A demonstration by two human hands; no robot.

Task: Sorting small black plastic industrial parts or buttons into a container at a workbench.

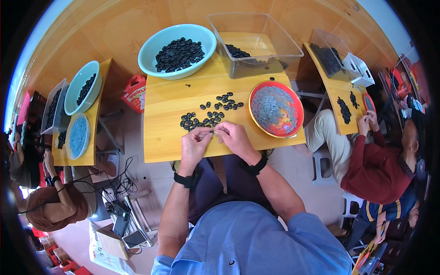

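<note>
My left hand (196, 144) and my right hand (234, 138) meet above the near edge of the yellow wooden table (165, 142). The fingers of both are pinched together around a tiny dark piece (212, 132), mostly covered by the fingertips. Just beyond them lie many loose black oval pieces (196, 122), shiny and button-like, in a loose spread. To the right stands a red round tray (283, 127) with a yellow rim, holding a heap of thin, silvery-grey small parts (272, 106); what those parts are I cannot make out.
A pale turquoise basin (146, 54) of black pieces and a clear plastic bin (256, 68) stand at the table's back. People sit at side tables: one in a dark red top (380, 169) right, another in brown (48, 208) left. Cables (124, 183) and a metal stand (137, 213) are on the left.
</note>
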